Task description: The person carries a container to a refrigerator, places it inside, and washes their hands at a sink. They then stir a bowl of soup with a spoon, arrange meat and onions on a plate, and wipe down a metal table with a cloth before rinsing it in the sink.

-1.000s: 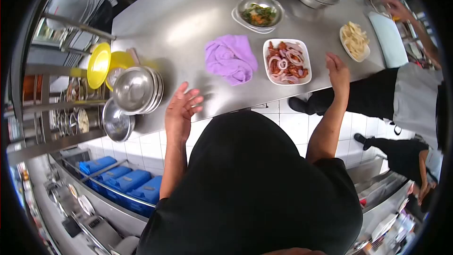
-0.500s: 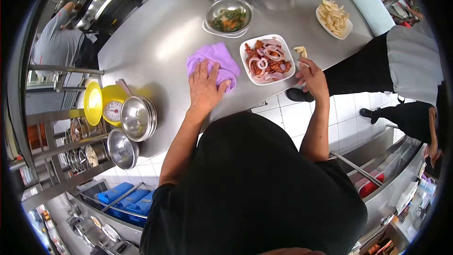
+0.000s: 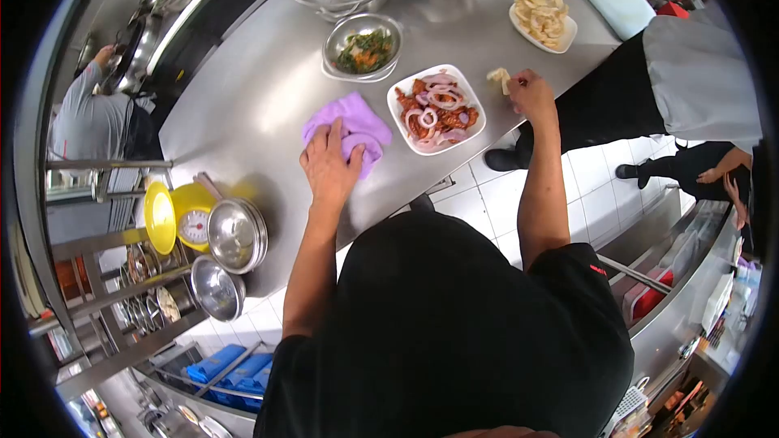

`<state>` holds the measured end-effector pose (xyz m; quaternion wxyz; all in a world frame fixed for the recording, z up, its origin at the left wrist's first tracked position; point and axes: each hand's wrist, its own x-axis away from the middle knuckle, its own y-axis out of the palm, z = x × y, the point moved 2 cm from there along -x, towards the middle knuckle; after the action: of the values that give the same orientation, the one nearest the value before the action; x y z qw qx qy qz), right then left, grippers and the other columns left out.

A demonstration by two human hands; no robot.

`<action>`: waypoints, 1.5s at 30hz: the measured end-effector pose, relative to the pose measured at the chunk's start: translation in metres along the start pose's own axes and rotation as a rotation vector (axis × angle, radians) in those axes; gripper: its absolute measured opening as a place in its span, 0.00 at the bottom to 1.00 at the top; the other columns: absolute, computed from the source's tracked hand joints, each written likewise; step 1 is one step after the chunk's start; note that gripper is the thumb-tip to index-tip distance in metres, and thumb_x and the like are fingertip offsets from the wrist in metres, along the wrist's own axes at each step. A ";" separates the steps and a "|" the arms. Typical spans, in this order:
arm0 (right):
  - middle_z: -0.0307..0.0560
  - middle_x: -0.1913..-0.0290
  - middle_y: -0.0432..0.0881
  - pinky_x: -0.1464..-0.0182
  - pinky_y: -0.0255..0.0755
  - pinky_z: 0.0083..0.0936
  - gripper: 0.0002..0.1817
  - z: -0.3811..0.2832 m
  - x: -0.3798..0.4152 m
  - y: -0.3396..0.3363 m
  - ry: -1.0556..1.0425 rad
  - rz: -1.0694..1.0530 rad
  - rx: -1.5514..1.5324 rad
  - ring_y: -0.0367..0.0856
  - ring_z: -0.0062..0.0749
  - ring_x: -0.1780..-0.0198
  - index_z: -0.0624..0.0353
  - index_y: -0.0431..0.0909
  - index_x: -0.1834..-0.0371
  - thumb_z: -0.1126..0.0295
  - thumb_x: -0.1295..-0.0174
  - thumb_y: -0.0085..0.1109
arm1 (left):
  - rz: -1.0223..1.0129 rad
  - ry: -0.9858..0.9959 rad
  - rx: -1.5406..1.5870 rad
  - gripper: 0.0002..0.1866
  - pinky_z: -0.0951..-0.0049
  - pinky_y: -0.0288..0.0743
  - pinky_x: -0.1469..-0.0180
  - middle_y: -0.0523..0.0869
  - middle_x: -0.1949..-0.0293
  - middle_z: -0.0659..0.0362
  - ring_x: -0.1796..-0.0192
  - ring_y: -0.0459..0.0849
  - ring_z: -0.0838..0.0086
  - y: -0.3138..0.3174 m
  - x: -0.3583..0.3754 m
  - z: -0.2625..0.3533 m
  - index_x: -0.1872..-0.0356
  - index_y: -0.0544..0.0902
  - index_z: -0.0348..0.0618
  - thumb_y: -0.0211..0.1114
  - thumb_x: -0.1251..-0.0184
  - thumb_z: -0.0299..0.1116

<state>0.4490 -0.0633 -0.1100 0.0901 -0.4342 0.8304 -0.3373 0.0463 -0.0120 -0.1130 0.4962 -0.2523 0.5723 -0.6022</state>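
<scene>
Cloth (image 3: 371, 123) beneath your left hand (image 3: 329, 172), thumb apart from fingers, seemingly steadying it | pale piece (image 3: 498, 78) at your right hand (image 3: 534, 99), pinch unclear

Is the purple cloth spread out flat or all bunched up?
Bunched up: the purple cloth lies in thick folds under the left hand, not flat on the counter.

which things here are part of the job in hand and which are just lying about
Likely in use:
- purple cloth, under left hand
- pale food piece, at right hand
- white dish, between them

Apparently lying about:
- dial scale
- stacked metal bowls
</scene>
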 end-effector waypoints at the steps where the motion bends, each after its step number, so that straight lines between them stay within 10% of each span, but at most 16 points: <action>1: 0.47 0.78 0.83 0.74 0.73 0.29 0.15 -0.003 -0.006 -0.012 -0.001 0.030 -0.014 0.82 0.31 0.81 0.61 0.83 0.59 0.62 0.40 0.54 | 0.016 0.009 0.014 0.36 0.52 0.60 0.36 0.75 0.39 0.53 0.37 0.73 0.58 0.000 0.001 0.001 0.32 0.73 0.47 0.68 0.41 0.49; 9: 0.43 0.78 0.83 0.80 0.71 0.26 0.14 -0.008 -0.077 -0.110 0.088 0.361 -0.141 0.81 0.27 0.80 0.59 0.83 0.63 0.60 0.41 0.56 | 0.063 0.011 0.061 0.33 0.53 0.58 0.35 0.75 0.41 0.54 0.37 0.73 0.60 0.002 0.007 0.000 0.34 0.75 0.46 0.68 0.40 0.48; 21: 0.36 0.78 0.79 0.82 0.69 0.21 0.10 0.012 -0.144 -0.101 0.057 0.244 -0.377 0.80 0.21 0.80 0.58 0.82 0.62 0.62 0.36 0.58 | 0.064 0.014 0.090 0.33 0.53 0.58 0.34 0.74 0.40 0.53 0.35 0.72 0.59 0.007 0.007 -0.003 0.34 0.75 0.48 0.69 0.41 0.46; 29: 0.39 0.76 0.81 0.79 0.67 0.25 0.25 0.025 -0.017 -0.061 0.057 0.109 -0.048 0.76 0.21 0.78 0.59 0.82 0.63 0.45 0.33 0.54 | 0.031 -0.020 0.104 0.33 0.53 0.56 0.33 0.73 0.39 0.53 0.34 0.70 0.58 0.006 0.007 -0.001 0.34 0.74 0.49 0.69 0.40 0.47; 35: 0.44 0.69 0.82 0.84 0.67 0.20 0.30 -0.014 0.095 0.035 0.010 -0.399 -0.292 0.78 0.22 0.78 0.60 0.67 0.30 0.53 0.29 0.51 | 0.036 0.004 0.041 0.33 0.52 0.55 0.33 0.72 0.38 0.52 0.34 0.69 0.58 0.010 0.006 -0.001 0.33 0.73 0.49 0.67 0.39 0.49; 45: 0.54 0.76 0.84 0.82 0.76 0.31 0.24 -0.029 0.112 0.054 -0.010 -0.051 -0.235 0.83 0.35 0.82 0.67 0.69 0.37 0.68 0.34 0.44 | -0.047 0.012 0.030 0.34 0.51 0.56 0.31 0.70 0.34 0.51 0.31 0.67 0.57 0.008 0.002 -0.008 0.32 0.72 0.50 0.64 0.36 0.53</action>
<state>0.3328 -0.1160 -0.1063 0.0340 -0.4642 0.8525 -0.2378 0.0411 -0.0094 -0.1223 0.4821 -0.2547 0.5601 -0.6237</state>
